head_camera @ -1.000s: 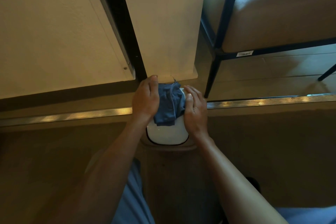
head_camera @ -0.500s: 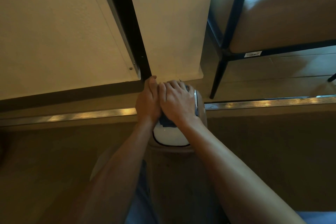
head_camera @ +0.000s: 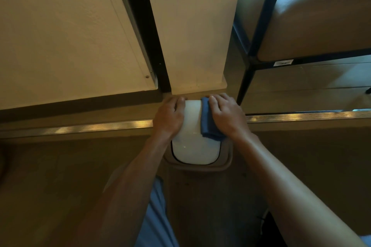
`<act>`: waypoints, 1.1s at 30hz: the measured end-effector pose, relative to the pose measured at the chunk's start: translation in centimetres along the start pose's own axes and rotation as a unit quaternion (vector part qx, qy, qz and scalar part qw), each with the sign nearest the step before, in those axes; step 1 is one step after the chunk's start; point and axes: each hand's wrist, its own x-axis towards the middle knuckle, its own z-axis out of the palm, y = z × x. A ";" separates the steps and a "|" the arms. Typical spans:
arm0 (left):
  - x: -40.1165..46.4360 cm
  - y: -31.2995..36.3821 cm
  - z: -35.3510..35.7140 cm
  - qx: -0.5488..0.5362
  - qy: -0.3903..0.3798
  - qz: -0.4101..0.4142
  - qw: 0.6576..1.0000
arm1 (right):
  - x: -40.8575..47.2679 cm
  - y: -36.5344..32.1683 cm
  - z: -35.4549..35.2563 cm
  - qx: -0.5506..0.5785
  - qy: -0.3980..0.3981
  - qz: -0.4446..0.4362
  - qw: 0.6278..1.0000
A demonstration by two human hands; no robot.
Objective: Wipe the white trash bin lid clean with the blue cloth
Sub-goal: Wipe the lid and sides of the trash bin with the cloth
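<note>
My left hand [head_camera: 169, 119] rests on the left side of the white lid [head_camera: 190, 136], fingers curved over its far edge, steadying it w/ nothing else in the grip. My right hand [head_camera: 227, 117] presses the folded blue cloth [head_camera: 207, 124] flat onto the lid's right side, fingers fairly straight on top of the cloth. Lid sits in the tan bin [head_camera: 226, 158] rim, bin standing on the floor right below me, just in front of the cream wall [head_camera: 192, 36] & black frame strip [head_camera: 144, 26]. Metal floor strip [head_camera: 90, 126] runs left-right behind the bin. Black-legged seat [head_camera: 321, 16] off to the right
</note>
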 end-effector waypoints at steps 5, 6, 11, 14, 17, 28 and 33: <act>-0.3 0.0 0.3 0.023 0.022 0.013 0.999 | 2.5 -0.5 -1.9 0.087 -0.103 0.163 0.977; -0.3 0.0 0.4 0.026 0.029 0.014 0.999 | 2.9 -1.1 -2.0 0.076 -0.115 0.189 0.972; -0.2 -0.1 0.7 0.033 0.054 0.011 0.998 | 0.9 -3.0 0.0 0.060 0.017 0.152 0.986; -0.2 0.0 0.7 0.033 0.056 0.003 0.998 | -2.5 -2.3 1.3 0.138 0.111 0.091 0.980; -0.1 0.2 0.5 0.035 0.054 0.000 0.998 | -5.1 -1.6 2.4 0.178 0.159 0.090 0.967; -0.6 0.4 0.3 0.022 0.038 0.015 0.999 | 1.8 -2.7 -0.7 0.037 -0.018 0.225 0.974; -0.7 0.7 0.2 0.027 0.050 0.015 0.998 | -1.2 -1.5 0.4 0.154 0.081 0.069 0.982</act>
